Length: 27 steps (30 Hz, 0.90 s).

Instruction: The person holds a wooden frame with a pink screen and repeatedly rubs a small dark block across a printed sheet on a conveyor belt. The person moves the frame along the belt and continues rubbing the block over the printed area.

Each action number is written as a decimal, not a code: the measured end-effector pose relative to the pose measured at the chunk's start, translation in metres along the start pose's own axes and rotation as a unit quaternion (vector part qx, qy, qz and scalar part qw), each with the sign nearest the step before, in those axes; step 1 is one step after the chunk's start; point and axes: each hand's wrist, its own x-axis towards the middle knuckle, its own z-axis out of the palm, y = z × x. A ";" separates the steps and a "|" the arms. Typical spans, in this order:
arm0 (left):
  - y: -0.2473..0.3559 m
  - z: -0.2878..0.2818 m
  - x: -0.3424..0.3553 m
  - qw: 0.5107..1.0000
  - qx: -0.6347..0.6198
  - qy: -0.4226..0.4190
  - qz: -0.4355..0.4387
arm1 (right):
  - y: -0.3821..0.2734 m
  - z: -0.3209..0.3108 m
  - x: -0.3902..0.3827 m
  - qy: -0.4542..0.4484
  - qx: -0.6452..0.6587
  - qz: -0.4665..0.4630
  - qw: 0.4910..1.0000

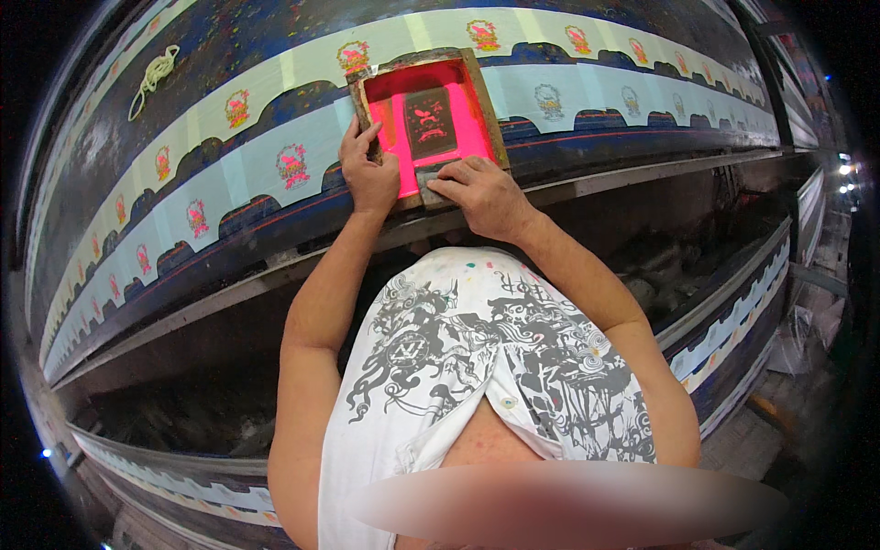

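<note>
A wooden-sided screen printing frame [495, 128] lies tilted on the long table, its mesh coated with bright pink ink. A dark rectangular area with a small pink figure design [429, 124] shows in the middle of the mesh. My left hand [370, 174] grips the frame's near left side, fingers along the outer edge and thumb over the corner. At the near end of the frame, my right hand [486, 194] is closed on a grey flat bar that looks like a squeegee [427, 183]; the fingers cover much of it.
Pale cut fabric pieces [587, 87] run along the table in two rows. Near-row pieces left of the frame bear pink prints [292, 166]; those right show grey outlines [548, 102]. A knotted cord [154, 78] lies far left. The table's near rail [587, 186] borders a dark gap.
</note>
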 end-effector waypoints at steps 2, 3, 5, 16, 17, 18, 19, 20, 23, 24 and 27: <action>0.002 -0.004 0.002 1.000 0.001 -0.001 -0.008 | -0.001 -0.004 -0.003 0.001 0.036 -0.002 0.999; 0.004 -0.005 0.003 1.000 -0.012 0.001 -0.014 | -0.001 -0.006 -0.006 -0.003 0.058 -0.002 0.998; 0.012 -0.009 0.004 0.999 -0.044 0.008 -0.027 | 0.004 -0.011 -0.015 0.075 0.051 0.014 0.996; 0.048 0.002 0.006 0.993 -0.114 0.013 -0.020 | 0.047 -0.007 -0.069 0.222 0.183 0.209 0.935; 0.050 0.010 0.006 0.991 -0.134 0.014 -0.022 | 0.051 -0.010 -0.072 0.222 0.178 0.213 0.935; 0.051 0.018 0.006 0.988 -0.153 0.015 -0.024 | 0.056 -0.013 -0.073 0.222 0.174 0.217 0.934; 0.052 0.024 0.007 0.990 -0.140 0.009 -0.013 | 0.059 -0.016 -0.075 0.226 0.171 0.226 0.932; 0.052 0.028 0.008 0.992 -0.124 0.006 -0.001 | 0.060 -0.019 -0.077 0.230 0.172 0.231 0.929; 0.052 0.038 0.008 0.991 -0.130 0.004 -0.012 | 0.061 -0.026 -0.081 0.229 0.159 0.220 0.935; 0.051 0.040 0.008 0.988 -0.153 0.004 -0.025 | 0.061 -0.028 -0.081 0.225 0.159 0.222 0.935; 0.048 0.042 0.009 0.984 -0.177 0.003 -0.029 | 0.060 -0.032 -0.082 0.228 0.160 0.231 0.932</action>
